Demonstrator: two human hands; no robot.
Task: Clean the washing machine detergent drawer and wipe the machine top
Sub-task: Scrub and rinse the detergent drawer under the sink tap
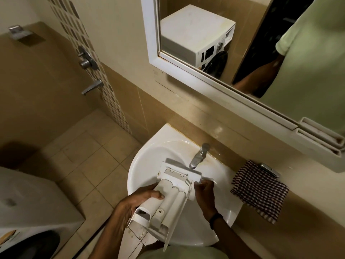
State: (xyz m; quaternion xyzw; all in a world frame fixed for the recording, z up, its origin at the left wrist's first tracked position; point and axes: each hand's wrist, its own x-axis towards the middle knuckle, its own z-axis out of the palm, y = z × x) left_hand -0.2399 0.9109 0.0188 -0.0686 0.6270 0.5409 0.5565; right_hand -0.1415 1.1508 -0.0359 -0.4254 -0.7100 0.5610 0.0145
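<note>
The white detergent drawer (173, 195) lies upside down over the white sink (149, 157), its front panel under the tap (198, 156). My left hand (134, 204) grips the drawer's left side, thumb on top. My right hand (204, 191) is at the drawer's right edge with fingers curled; whether it grips the drawer or something small I cannot tell. A checked cloth (259, 189) lies on the counter to the right of the sink. The washing machine (31, 212) stands at lower left, its top pale and bare.
A white-framed mirror (214, 43) above the counter reflects the machine and my green shirt. A phone (269, 170) lies behind the cloth. Shower valves (86, 59) sit on the tiled wall at left. Beige floor tiles lie between the sink and the machine.
</note>
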